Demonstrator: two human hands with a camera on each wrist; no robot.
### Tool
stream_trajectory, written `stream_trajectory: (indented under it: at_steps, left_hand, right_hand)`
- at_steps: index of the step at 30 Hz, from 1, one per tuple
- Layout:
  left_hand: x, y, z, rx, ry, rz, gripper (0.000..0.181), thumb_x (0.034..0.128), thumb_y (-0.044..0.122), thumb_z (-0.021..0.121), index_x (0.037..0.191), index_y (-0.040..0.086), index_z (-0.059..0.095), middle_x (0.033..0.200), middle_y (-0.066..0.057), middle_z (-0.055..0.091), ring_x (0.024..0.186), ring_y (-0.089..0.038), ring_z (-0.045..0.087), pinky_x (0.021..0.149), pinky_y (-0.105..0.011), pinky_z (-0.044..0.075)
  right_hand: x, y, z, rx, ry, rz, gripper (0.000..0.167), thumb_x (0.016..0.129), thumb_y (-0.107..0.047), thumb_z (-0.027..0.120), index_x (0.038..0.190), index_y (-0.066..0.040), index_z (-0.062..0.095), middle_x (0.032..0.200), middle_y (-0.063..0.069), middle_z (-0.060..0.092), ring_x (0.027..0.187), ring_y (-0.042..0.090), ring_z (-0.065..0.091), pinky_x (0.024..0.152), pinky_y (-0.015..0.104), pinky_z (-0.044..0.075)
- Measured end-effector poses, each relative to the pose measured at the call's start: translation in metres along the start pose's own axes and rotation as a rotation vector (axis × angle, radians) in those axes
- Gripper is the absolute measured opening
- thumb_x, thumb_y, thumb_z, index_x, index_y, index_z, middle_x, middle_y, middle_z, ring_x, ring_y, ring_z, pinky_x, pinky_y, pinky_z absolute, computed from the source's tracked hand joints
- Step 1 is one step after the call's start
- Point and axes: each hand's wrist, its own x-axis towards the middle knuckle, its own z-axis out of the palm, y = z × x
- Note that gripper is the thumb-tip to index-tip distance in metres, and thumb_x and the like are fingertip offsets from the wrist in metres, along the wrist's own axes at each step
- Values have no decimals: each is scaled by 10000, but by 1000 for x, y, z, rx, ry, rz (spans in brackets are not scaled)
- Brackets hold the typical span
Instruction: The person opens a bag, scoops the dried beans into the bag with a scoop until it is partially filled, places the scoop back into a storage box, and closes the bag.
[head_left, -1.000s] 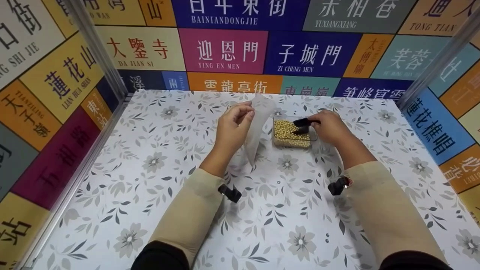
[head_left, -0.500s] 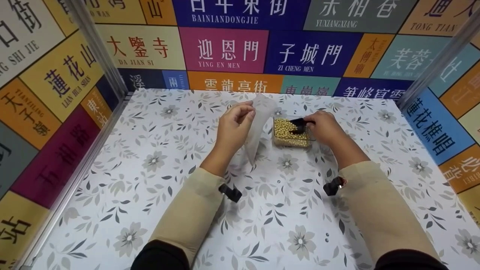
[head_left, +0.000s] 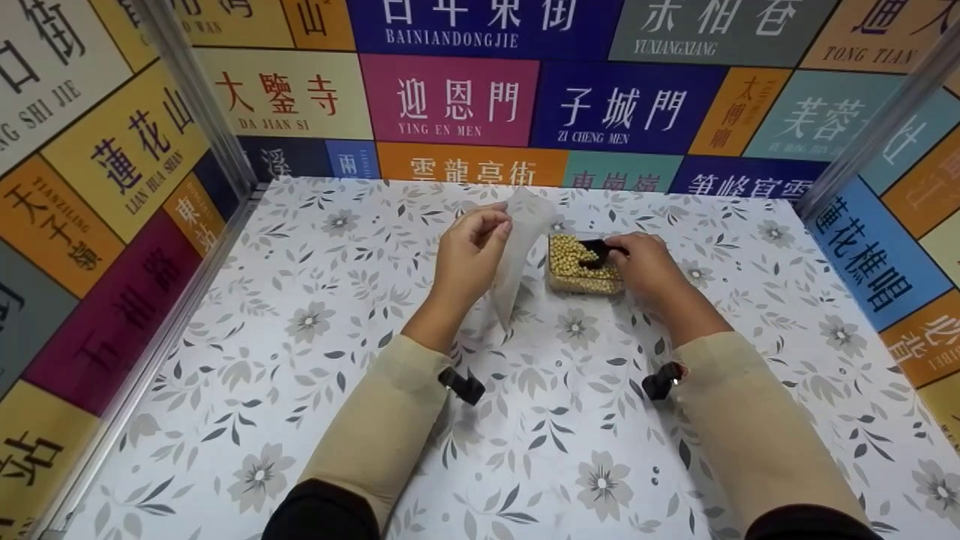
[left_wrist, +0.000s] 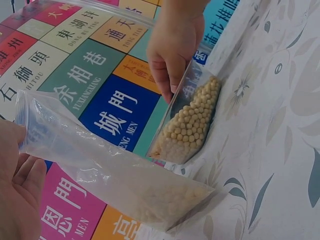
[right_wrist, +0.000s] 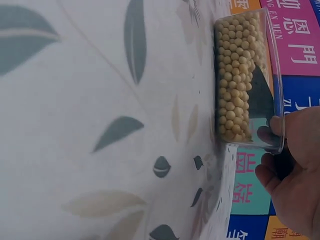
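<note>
Left hand (head_left: 469, 247) pinches the upper edge of the bag (head_left: 517, 259), thumb and fingers nearly together; right hand (head_left: 646, 266) has thumb and fingers closed around the handle of the scoop (head_left: 594, 253). The bag, left of the box (head_left: 585, 284), should be light, soft and rather slippery, best taken by its rim; beans (right_wrist: 234, 75) lie in its bottom, and I cannot tell if this touches the table (head_left: 555, 480). The box stands on the table, seems stiff, clear plastic, heavier from its filling, to be held by the side walls. The scoop, its blade among the box's beans, looks light and stiff. The beans are probably hard and roll easily.
</note>
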Motion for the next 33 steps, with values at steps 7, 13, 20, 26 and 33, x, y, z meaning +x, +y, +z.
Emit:
stream_trajectory:
  at_steps: [7,13,20,26,33]
  left_hand:
    - [0,0,1,7,8,7,139,1058,201,691,1109,96,767,1341,-12,744,1157,-91,721,963,-213,605]
    - [0,0,1,-6,14,-5,129,1053,193,697,1099,94,766,1343,-16,745,1162,-99,720,970,-207,603]
    - [0,0,1,-3,16,-8,125,1051,191,700,1093,94,766,1344,-18,748,1162,-102,724,981,-203,600]
    - [0,0,0,-19,14,-3,128,1054,191,697,1098,94,767,1344,-16,745,1175,-103,721,994,-209,598]
    - [0,-1,1,-5,2,6,142,1064,202,681,1107,95,764,1354,-24,740,1181,-100,718,990,-212,600]
  right_hand:
    - [-2,-2,6,2,19,4,422,1149,-184,480,1544,-49,541,1592,246,513,1523,476,363,1286,624,300]
    - [-2,-3,11,46,57,8,406,1148,-167,470,1519,-27,557,1561,254,528,1512,476,368,1285,614,292]
    - [-4,3,12,128,91,19,391,1140,-166,488,1498,-37,575,1554,236,529,1519,447,376,1297,595,291]
    - [-8,8,10,157,96,6,392,1146,-182,473,1500,-45,572,1552,226,531,1522,442,387,1298,601,293]
    - [-12,9,9,167,102,-18,403,1150,-182,453,1507,-33,564,1545,249,530,1515,449,407,1296,593,295]
